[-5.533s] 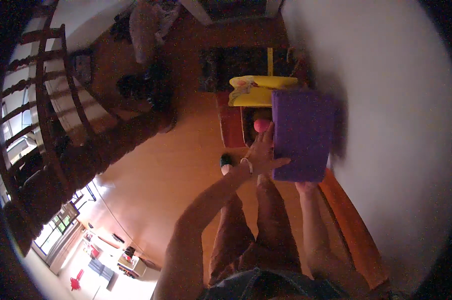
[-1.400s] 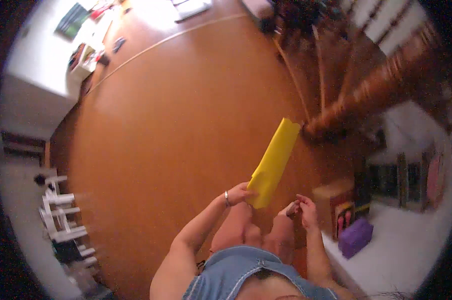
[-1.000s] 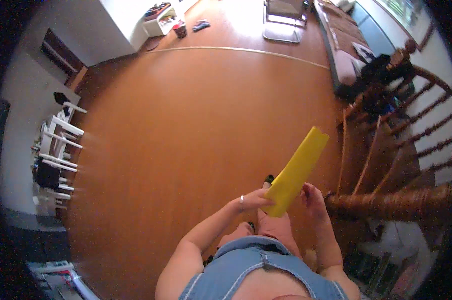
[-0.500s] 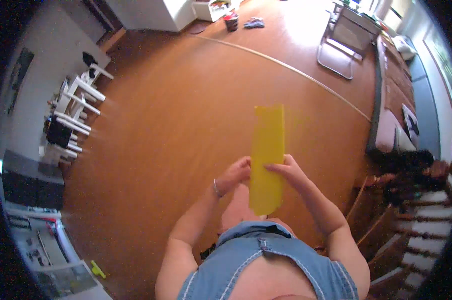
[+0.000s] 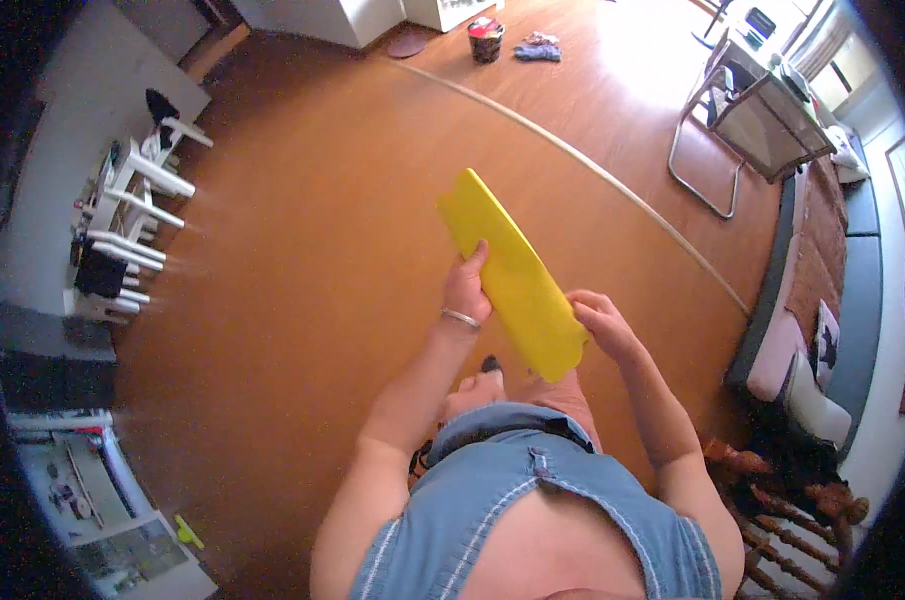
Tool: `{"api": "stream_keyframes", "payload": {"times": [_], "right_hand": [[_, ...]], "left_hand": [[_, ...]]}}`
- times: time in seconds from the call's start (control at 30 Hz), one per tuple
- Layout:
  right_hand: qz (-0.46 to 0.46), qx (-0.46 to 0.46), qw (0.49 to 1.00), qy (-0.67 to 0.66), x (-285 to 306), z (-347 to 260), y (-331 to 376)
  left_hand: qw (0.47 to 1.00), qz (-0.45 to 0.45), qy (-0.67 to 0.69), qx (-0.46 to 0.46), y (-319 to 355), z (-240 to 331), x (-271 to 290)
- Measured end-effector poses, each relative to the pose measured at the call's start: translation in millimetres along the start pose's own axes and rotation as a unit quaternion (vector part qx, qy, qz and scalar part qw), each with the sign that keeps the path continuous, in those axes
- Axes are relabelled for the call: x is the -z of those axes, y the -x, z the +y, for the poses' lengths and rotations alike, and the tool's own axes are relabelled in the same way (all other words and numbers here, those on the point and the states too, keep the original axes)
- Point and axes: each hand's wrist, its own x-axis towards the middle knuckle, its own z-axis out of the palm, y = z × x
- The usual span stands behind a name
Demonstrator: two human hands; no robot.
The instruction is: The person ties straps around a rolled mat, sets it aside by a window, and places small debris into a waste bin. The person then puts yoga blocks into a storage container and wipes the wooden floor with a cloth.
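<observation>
A long, flat yellow piece (image 5: pixel 517 285), like a folded sheet or bag, is held slanting in front of my body. Its far end points up and to the left, and the near end has an uneven edge. My left hand (image 5: pixel 467 287) grips its left edge near the middle, thumb on top and fingers underneath. At the lower right edge, my right hand (image 5: pixel 604 322) is closed with fingertips pinched against the piece. What kind of material it is, I cannot tell.
Brown wooden floor (image 5: pixel 302 250) surrounds me, crossed by a pale strip (image 5: pixel 572 152). A dark bin (image 5: pixel 485 42) and cloths (image 5: pixel 539 48) lie far ahead. White stools (image 5: pixel 152 200) line the left wall; a folding chair (image 5: pixel 762 125), a sofa (image 5: pixel 817 240) and a wooden railing (image 5: pixel 782 520) are right.
The yellow piece has turned from upright to slanting, its far end swinging left. My left hand has moved farther up along it, and my right hand has shifted to its lower right edge.
</observation>
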Motion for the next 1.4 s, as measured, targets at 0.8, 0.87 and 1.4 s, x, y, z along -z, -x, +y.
{"api": "stream_keyframes", "payload": {"times": [0.8,0.87,1.4], "right_hand": [[0.03,-0.039,0.989,-0.14,229,-196,-469],[0.072,0.016,0.992,-0.101,242,-202,-517],[0.325,0.073,0.943,0.027,401,-244,-777]], "left_hand": [[0.983,-0.005,0.181,-0.013,-524,76,-100],[0.985,0.01,0.173,-0.021,-577,86,-109],[0.917,0.191,-0.346,0.061,-933,197,-130]]}}
